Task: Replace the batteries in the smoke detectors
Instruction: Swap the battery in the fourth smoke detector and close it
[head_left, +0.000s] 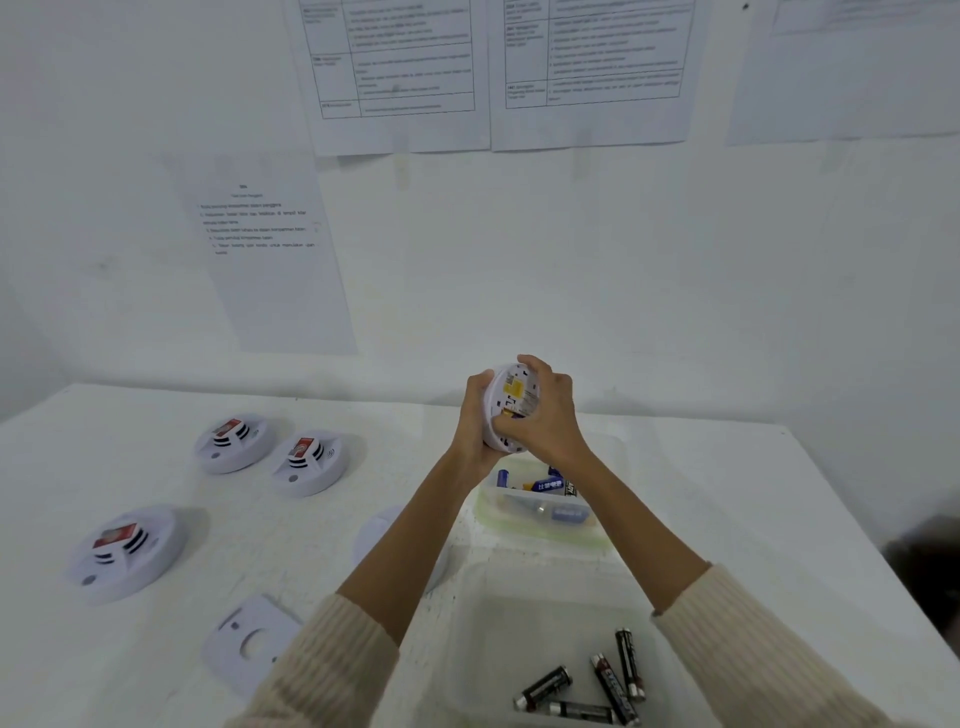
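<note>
We grip one smoke detector (511, 405) between both hands, left hand (475, 421) cupping behind, right hand (545, 415) curled across its back

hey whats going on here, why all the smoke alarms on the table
A person is holding one smoke detector up off the table, with the left hand and right hand both gripping it and its back facing the camera. Below it sits a tub of blue batteries. A nearer tub holds four black batteries. Three more detectors lie at the left.
</note>
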